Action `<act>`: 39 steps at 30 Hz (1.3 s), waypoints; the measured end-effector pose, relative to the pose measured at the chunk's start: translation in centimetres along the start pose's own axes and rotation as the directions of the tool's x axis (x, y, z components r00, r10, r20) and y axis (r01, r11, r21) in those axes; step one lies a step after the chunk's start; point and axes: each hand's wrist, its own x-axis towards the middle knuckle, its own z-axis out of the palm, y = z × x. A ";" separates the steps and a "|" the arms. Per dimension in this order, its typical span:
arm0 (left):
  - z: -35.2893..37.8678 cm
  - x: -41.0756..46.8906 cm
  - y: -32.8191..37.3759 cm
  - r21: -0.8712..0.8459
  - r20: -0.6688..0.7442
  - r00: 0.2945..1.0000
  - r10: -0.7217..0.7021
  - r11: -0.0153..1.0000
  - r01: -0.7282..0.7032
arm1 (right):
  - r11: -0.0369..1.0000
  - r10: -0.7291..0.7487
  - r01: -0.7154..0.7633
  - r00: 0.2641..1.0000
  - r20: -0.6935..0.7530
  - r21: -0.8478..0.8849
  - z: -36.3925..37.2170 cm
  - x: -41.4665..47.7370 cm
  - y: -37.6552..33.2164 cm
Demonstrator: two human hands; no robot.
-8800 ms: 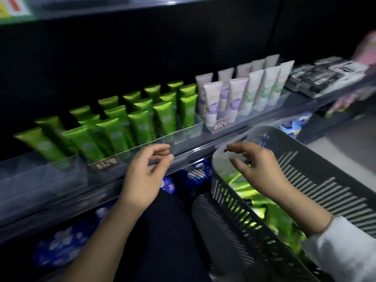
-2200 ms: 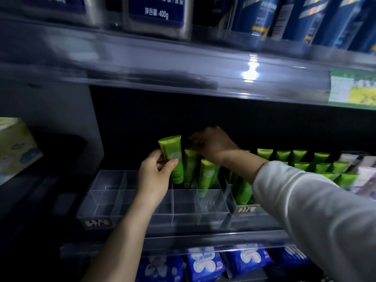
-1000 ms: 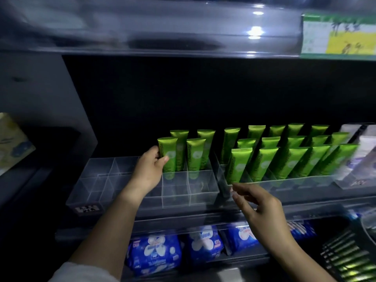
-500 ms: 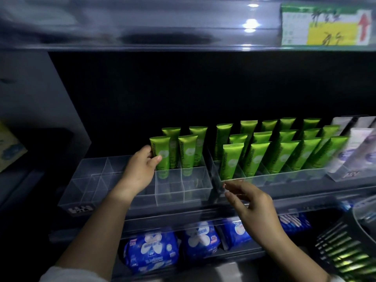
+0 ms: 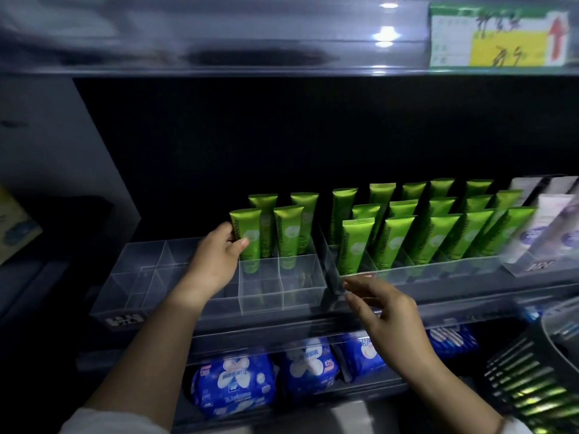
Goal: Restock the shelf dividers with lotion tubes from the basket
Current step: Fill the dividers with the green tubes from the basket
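Note:
My left hand [image 5: 214,264] grips a green lotion tube [image 5: 247,236] that stands upright in a cell of the clear shelf divider [image 5: 275,289] at the left. Three more green tubes [image 5: 289,233] stand beside and behind it. The divider's front and left cells hold nothing. A second clear divider [image 5: 438,270] to the right is packed with several green tubes [image 5: 391,242]. My right hand [image 5: 385,311] hovers in front of that divider, fingers apart, holding nothing. The grey slatted basket [image 5: 526,374] sits at the lower right with green tubes showing through its slats.
White and lilac tubes [image 5: 551,227] stand at the far right of the shelf. Blue packets [image 5: 235,386] fill the shelf below. The upper shelf edge carries a green and yellow price tag [image 5: 498,36]. A yellowish pack [image 5: 15,227] lies at the far left.
My right hand drew back from the tubes and now hovers low in front of the shelf edge. My left hand lowered its tube into the divider cell and still holds it.

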 end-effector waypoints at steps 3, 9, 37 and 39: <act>-0.1 -0.1 -0.1 0.021 0.001 1.000 0.005 1.000 -0.005 | 1.000 0.004 -0.004 1.000 0.002 -0.002 -0.2 -0.1 0.1; -0.1 -0.4 0.4 0.015 -0.028 0.999 -0.018 1.000 0.018 | 1.000 -0.012 0.012 1.000 0.000 -0.011 -0.8 -0.3 -0.1; 30.9 -15.1 21.6 -0.252 0.357 0.608 0.709 0.700 -0.668 | 0.790 0.374 -0.506 0.845 -0.381 -0.346 -30.8 -12.7 14.2; 34.1 -15.0 23.8 -0.254 0.400 0.594 0.698 0.708 -0.659 | 0.743 0.426 -0.556 0.822 -0.378 -0.373 -32.5 -13.2 16.8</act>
